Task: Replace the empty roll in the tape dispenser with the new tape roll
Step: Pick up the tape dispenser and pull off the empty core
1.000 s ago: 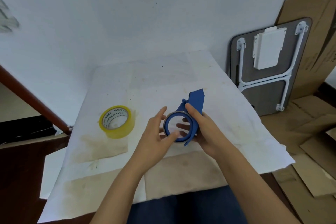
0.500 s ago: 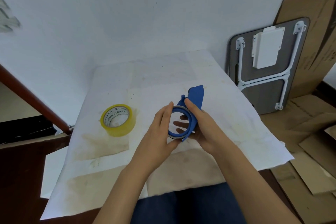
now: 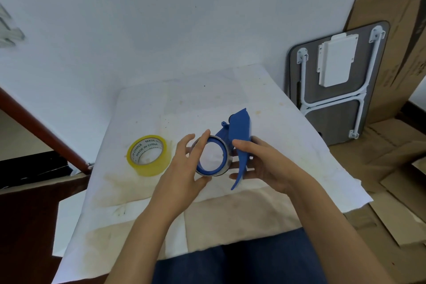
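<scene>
1. Over the last second you have tipped the tape dispenser (image 3: 239, 138) up off the table's (image 3: 265, 104) paper cover, so its wheel now faces you.
2. Your right hand (image 3: 260, 163) stays clamped on the blue handle, above the table's middle.
3. Your left hand (image 3: 187, 168) has moved from the wheel's face to its rim; fingers and thumb pinch the empty roll (image 3: 213, 157), still seated.
4. I judge the pull-off comes next.
5. The new tape roll (image 3: 147, 155) waits untouched near the left edge.

Left hand (image 3: 184, 168) grips empty roll (image 3: 213, 157) on blue dispenser (image 3: 239, 136) held by right hand (image 3: 260, 163); yellow tape roll (image 3: 148, 155) on table (image 3: 207, 99).
</scene>
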